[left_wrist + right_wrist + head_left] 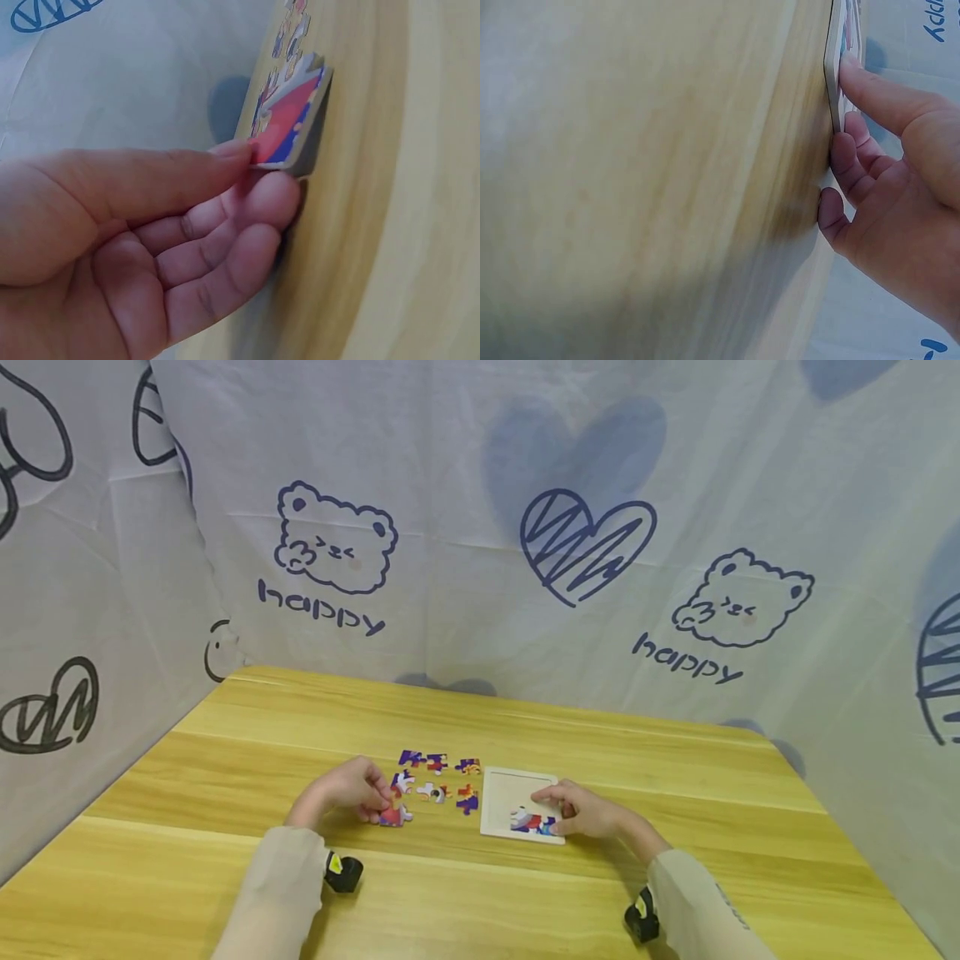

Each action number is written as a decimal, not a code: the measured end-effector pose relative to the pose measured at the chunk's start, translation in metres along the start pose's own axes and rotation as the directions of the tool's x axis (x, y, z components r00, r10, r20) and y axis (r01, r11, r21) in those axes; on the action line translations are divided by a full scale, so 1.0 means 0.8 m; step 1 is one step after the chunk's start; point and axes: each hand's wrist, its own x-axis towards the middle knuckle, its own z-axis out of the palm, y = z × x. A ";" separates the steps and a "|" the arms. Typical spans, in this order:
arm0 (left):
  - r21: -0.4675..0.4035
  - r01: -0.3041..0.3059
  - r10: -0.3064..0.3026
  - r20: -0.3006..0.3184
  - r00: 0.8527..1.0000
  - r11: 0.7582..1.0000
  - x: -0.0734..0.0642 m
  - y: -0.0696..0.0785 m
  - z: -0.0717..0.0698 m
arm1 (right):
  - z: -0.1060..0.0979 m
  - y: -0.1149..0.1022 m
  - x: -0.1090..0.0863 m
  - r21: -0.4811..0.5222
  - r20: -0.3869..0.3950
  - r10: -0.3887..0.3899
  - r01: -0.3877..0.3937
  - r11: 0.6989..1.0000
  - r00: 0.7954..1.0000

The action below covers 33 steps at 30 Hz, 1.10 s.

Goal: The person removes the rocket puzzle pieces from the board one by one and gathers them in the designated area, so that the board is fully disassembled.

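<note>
My left hand (352,791) pinches a red and blue jigsaw piece (289,120) by its corner, thumb on the printed face and fingers curled under its edge. The left wrist view shows this piece tilted, one edge raised toward the hand. A square wooden puzzle tray (495,831) lies to its right. Joined printed pieces (528,820) fill part of the tray's near right side. My right hand (592,812) grips the tray's right edge near its lower corner, thumb on top and other fingers at the side, while the index finger reaches over the tray.
Several loose jigsaw pieces (431,792) lie in rough rows between the left hand and the tray. The wood-grain table (450,893) is bordered at the back and left by a hanging printed cloth (450,527). Each wrist carries a small black camera (343,872).
</note>
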 end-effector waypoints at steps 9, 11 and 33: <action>0.045 0.042 -0.040 -0.056 0.998 0.998 0.002 -0.003 0.001 | 0.001 -0.002 0.001 0.027 -0.026 -0.003 0.004 1.000 1.000; 0.051 0.046 -0.042 -0.069 0.997 0.998 0.001 -0.002 0.001 | 0.002 -0.002 0.001 0.041 -0.033 -0.001 0.002 0.999 0.999; -0.002 -0.047 0.047 -0.035 0.998 0.999 0.023 0.034 0.027 | -0.002 0.005 0.001 0.109 -0.025 -0.027 0.030 0.994 0.999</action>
